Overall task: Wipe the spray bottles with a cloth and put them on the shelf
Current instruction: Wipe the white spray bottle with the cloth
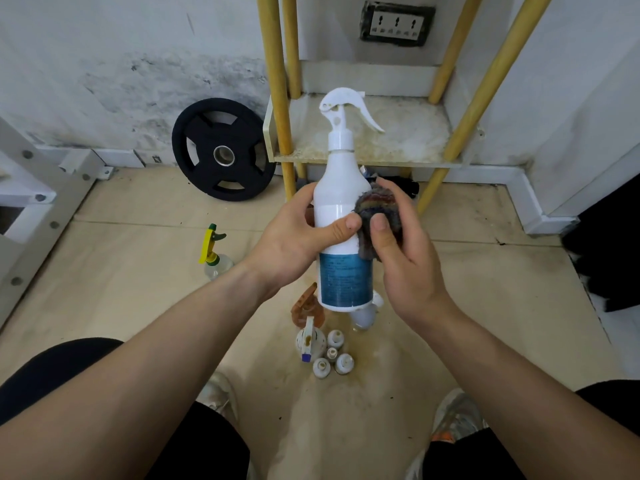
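My left hand grips the white spray bottle round its middle, thumb laid across the front and fingers curled behind it. I hold it upright in the air, its white trigger head up and its blue label at the lower end. From here the trigger head sits over the front edge of the shelf, a stained pale board on yellow posts, but the bottle is not resting on it. My right hand is closed round a bunched, dark striped cloth, thumb on top, pressing it against the bottle's right side just above the label. Down on the floor, a clear bottle with a yellow and green trigger stands off to the left, well apart from the rest. A cluster of small white bottles stands close together below my hands, with an orange trigger head just beyond them, partly hidden by the held bottle. A black weight plate leans on the wall beside the shelf's left front post. A wall socket sits above the shelf board.
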Action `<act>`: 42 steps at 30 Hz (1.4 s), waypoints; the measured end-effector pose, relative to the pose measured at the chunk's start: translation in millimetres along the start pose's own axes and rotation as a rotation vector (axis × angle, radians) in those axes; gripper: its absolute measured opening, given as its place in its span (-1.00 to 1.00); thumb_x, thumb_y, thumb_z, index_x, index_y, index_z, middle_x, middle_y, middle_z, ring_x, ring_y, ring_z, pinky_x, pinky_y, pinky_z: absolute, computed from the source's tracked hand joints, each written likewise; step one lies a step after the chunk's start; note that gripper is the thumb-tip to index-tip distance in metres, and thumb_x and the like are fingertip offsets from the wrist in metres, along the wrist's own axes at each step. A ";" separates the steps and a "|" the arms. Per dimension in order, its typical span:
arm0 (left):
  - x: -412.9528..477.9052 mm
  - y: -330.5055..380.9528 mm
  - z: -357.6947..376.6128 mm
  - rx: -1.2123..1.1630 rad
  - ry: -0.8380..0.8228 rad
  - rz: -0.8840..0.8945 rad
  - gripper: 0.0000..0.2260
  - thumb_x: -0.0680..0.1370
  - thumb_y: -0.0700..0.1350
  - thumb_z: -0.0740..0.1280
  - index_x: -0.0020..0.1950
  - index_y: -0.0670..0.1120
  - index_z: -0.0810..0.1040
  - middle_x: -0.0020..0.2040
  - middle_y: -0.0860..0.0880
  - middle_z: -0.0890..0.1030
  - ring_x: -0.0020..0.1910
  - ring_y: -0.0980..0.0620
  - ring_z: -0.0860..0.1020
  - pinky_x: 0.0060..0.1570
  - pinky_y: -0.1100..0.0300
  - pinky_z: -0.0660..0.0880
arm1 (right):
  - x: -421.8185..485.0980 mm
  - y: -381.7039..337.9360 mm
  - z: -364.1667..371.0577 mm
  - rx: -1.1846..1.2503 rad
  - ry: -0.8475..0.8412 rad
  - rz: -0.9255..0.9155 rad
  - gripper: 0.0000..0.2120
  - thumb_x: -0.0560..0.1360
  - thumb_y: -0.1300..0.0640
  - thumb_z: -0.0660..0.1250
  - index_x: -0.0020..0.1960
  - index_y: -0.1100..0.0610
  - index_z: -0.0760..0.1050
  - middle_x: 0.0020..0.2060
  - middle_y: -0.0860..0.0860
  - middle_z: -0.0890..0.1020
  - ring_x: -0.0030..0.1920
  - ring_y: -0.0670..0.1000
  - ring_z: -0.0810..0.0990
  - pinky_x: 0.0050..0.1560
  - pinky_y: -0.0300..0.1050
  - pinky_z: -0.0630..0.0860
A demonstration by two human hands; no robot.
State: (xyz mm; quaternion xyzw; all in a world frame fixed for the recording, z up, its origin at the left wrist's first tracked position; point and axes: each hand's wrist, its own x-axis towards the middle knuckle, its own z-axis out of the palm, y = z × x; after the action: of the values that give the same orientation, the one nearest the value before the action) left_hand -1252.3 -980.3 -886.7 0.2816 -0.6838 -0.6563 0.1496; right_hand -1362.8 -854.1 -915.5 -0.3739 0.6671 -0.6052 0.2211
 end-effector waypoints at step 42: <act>-5.7 0.7 5.2 -0.313 -0.215 -0.076 -0.54 0.60 -0.01 0.33 0.50 0.02 0.40 0.32 -0.08 0.62 0.28 -0.08 0.61 0.26 -0.05 0.57 | 13.0 -19.3 -10.5 -0.033 0.133 0.008 -0.52 0.62 0.07 0.31 0.50 0.11 0.34 0.23 -0.12 0.59 0.26 -0.17 0.56 0.26 -0.22 0.51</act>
State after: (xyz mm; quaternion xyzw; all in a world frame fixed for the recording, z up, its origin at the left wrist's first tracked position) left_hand -1250.9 -972.8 -885.6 0.2088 -0.5744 -0.7861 0.0926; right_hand -1374.3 -857.0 -892.8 -0.3338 0.6916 -0.6167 0.1728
